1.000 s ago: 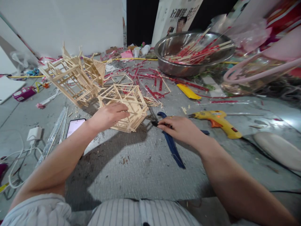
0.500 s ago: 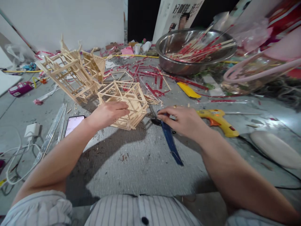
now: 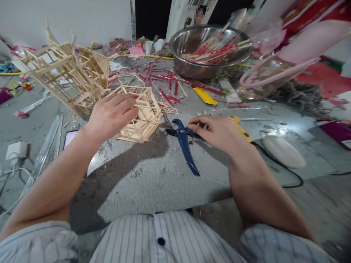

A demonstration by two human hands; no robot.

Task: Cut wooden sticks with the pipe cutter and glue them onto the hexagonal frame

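Observation:
My left hand [image 3: 112, 113] is closed at the near left part of a hexagonal wooden stick frame [image 3: 149, 118], its fingers bent together over the top sticks. The fingertips partly hide what they grip. My right hand [image 3: 215, 131] is just right of a blue hand cutter [image 3: 185, 146] with black parts, which lies flat on the grey board. Thumb and fingers are curled but apart, with the tips close beside the cutter and nothing visible between them. Left of the hexagonal frame stands a taller wooden stick model [image 3: 63, 73].
A steel basin [image 3: 182, 65] holds red-and-pale sticks. Nearby are a yellow scraper [image 3: 205, 95], a yellow glue gun [image 3: 242, 131] with a black cord, a white oval object [image 3: 283, 151], a phone [image 3: 70, 138] and a white charger [image 3: 17, 150]. Red plastic scraps [image 3: 164, 75] litter the back.
My right hand has let go of the blue cutter and shifted right, leaving it lying on the board. My left hand has moved left and nearer over the stick frame. The view has turned right.

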